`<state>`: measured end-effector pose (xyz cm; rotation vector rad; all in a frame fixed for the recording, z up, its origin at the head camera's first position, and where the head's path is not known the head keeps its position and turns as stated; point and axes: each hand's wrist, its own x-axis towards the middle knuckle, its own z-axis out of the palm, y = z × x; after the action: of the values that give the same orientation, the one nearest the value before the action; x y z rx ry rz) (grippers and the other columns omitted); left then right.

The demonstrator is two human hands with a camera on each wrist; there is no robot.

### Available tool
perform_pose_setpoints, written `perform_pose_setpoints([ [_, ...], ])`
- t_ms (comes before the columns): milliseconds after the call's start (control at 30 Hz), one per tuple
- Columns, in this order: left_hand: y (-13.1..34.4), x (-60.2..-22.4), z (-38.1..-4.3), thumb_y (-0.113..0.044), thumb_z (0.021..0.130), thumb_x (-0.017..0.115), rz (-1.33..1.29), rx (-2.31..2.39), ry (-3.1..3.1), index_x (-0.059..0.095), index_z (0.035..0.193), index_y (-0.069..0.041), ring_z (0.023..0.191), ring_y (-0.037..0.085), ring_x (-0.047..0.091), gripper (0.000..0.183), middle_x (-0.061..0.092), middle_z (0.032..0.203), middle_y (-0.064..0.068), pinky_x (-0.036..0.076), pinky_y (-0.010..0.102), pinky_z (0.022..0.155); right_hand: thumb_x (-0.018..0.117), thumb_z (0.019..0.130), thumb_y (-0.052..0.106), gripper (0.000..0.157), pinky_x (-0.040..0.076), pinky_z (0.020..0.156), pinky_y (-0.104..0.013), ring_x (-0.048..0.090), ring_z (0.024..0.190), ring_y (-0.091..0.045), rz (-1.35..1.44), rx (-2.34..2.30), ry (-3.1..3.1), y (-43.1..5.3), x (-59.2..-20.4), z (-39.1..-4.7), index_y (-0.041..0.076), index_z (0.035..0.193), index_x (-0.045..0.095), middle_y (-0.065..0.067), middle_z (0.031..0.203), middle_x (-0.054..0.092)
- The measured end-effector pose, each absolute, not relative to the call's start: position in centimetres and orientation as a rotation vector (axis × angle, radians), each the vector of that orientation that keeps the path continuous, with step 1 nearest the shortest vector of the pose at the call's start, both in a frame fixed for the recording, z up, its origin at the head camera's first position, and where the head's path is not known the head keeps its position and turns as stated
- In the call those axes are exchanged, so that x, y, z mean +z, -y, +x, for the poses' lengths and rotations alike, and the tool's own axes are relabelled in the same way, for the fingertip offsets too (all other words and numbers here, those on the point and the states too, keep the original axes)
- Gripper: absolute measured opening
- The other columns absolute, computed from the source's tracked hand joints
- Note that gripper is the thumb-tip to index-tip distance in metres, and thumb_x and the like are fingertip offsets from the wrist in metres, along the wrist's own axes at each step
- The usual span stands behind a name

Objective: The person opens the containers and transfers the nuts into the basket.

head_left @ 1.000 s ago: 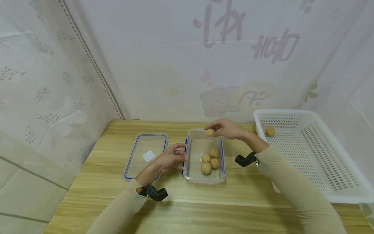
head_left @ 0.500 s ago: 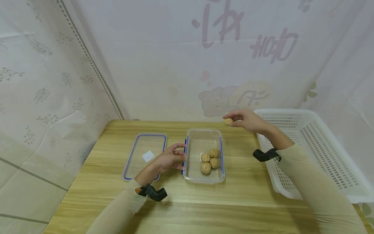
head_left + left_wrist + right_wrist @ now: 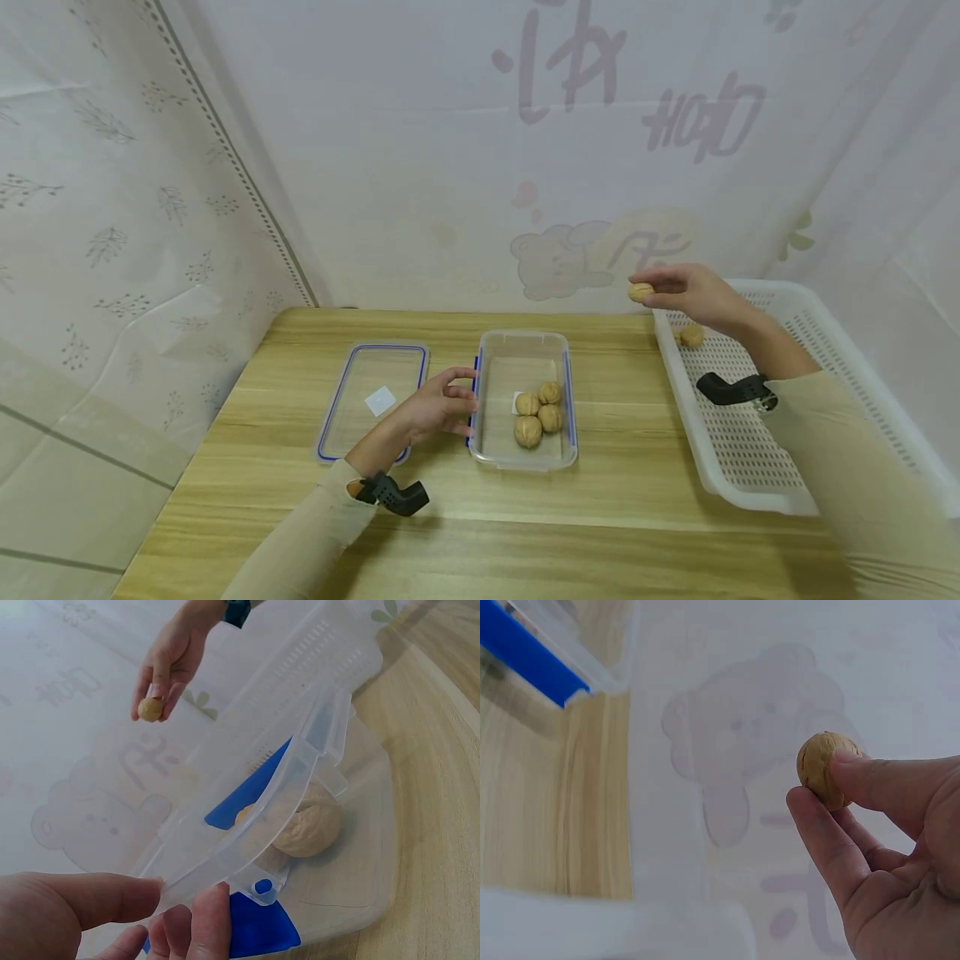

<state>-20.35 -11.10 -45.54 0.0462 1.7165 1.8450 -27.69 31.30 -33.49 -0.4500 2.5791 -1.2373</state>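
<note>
In the head view my right hand pinches a walnut between thumb and fingertips, raised above the left back rim of the white basket. The right wrist view shows this walnut clearly. My left hand touches the left side of a clear plastic box, its fingers loosely spread. Close up, these fingers lie by the blue latch. Several walnuts sit in the box's front half. Another walnut lies in the basket's back left corner.
A clear lid with a blue seal lies on the wooden table, left of the box and partly behind my left hand. Printed cloth hangs right behind the table. My right forearm covers part of the basket.
My right hand has carried the walnut from above the box's back right corner rightward and slightly up to the basket's edge. The left hand and the walnuts in the box have stayed put.
</note>
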Motion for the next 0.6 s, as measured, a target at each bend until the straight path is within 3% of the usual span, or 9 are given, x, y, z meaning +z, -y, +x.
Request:
perform_pose_setpoints([
  [200, 11.2, -45.7, -20.5, 0.008, 0.097, 0.058, 0.049, 1.851, -1.705, 0.033, 0.151, -0.002, 0.089, 0.017, 0.057, 0.061, 0.052, 0.102, 0.006, 0.064, 0.034, 0.068, 0.064, 0.102, 0.022, 0.052, 0.049, 0.091, -0.013, 0.055, 0.116, 0.000, -0.388, -1.269, -2.600, -33.7, -33.9, -27.9, 0.003, 0.148, 0.050, -0.017, 0.149, 0.051],
  [333, 11.2, -45.7, -20.5, 0.008, 0.097, 0.059, 0.064, 1.850, -1.711, 0.031, 0.151, 0.000, 0.089, 0.017, 0.057, 0.061, 0.053, 0.102, 0.007, 0.064, 0.035, 0.069, 0.064, 0.103, 0.026, 0.054, 0.047, 0.089, -0.011, 0.056, 0.110, 0.005, -0.348, -1.266, -2.627, -35.2, -34.3, -27.9, 0.002, 0.149, 0.048, -0.016, 0.144, 0.055],
  [533, 11.1, -45.6, -20.5, 0.008, 0.097, 0.058, 0.059, 1.849, -1.716, 0.031, 0.151, 0.000, 0.089, 0.018, 0.058, 0.061, 0.053, 0.101, 0.007, 0.064, 0.035, 0.069, 0.063, 0.102, 0.032, 0.057, 0.046, 0.086, -0.009, 0.056, 0.107, 0.006, -0.273, -1.247, -2.664, -37.2, -35.0, -28.2, 0.004, 0.150, 0.047, 0.002, 0.129, 0.061],
  [600, 11.1, -45.7, -20.5, 0.007, 0.097, 0.058, 0.059, 1.851, -1.714, 0.031, 0.152, 0.000, 0.089, 0.017, 0.057, 0.061, 0.053, 0.102, 0.007, 0.064, 0.035, 0.069, 0.063, 0.103, 0.029, 0.056, 0.046, 0.086, -0.009, 0.056, 0.105, 0.006, -0.267, -1.252, -2.673, -37.8, -35.3, -28.2, 0.002, 0.149, 0.047, 0.002, 0.128, 0.062],
])
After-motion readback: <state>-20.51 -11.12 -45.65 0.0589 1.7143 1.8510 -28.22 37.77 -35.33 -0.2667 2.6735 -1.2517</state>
